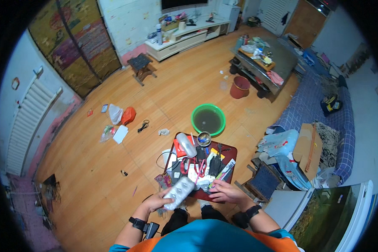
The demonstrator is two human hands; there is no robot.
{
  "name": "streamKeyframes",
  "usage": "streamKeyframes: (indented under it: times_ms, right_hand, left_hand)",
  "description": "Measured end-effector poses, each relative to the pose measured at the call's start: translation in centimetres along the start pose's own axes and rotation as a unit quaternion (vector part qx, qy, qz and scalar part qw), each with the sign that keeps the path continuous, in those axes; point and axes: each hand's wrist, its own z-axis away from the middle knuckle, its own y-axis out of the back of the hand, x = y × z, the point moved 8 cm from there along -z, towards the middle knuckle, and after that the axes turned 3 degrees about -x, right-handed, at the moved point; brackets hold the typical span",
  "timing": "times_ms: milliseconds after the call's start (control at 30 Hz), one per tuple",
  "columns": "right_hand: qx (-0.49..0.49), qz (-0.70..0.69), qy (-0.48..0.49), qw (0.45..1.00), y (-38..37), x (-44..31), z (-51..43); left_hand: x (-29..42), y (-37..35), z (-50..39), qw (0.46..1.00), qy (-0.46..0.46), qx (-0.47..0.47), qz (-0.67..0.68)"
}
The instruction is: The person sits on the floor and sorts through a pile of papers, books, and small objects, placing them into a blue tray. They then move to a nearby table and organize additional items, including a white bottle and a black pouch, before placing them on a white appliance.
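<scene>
My left hand [159, 199] grips the lower end of a silvery, translucent case with rounded ends [180, 192], tilted over the near left edge of a dark red stool or small table [231, 154]. Near its right edge, my right hand [225, 191] has its fingers apart; whether it touches the small things beneath is hard to tell. A second pale, rounded case [186, 145] lies at the back left on a red box [178, 148]. Beside it stands a round metal tin [204, 139]. Black and red cables, a black device [215, 165] and a pink pen-like stick [199, 171] lie in the heap.
Just beyond the stool stands a green basin [208, 119] of murky water. A small wooden chair [264, 184] is close on the right, near a glass-fronted tank [327, 211]. Plastic bags [116, 114] and a coiled cable [143, 125] lie on the floor at left.
</scene>
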Motion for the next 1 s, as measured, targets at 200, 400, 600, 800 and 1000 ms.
streamKeyframes:
  times_ms: [200,400,600,800,1000]
  right_hand:
    - [-0.109,0.040,-0.053,0.992,-2.6,0.2,-1.3]
    - [0.045,-0.116,-0.008,0.992,4.5,2.9,-0.5]
    - [0.112,-0.273,0.096,0.951,10.2,2.2,0.5]
    - [0.208,-0.293,0.173,0.917,14.5,-1.5,1.0]
    - [0.240,-0.278,0.206,0.907,18.1,-12.0,-0.2]
  left_hand:
    - [1.8,-4.4,-5.0,0.981,0.052,-0.077,-0.171]
    - [0.1,2.5,-4.0,0.982,0.020,0.188,0.027]
    - [-2.0,7.8,-0.3,0.950,0.019,0.310,0.033]
    - [-4.2,7.9,0.9,0.945,0.009,0.311,0.097]
    - [-5.3,8.5,3.0,0.932,-0.002,0.345,0.108]
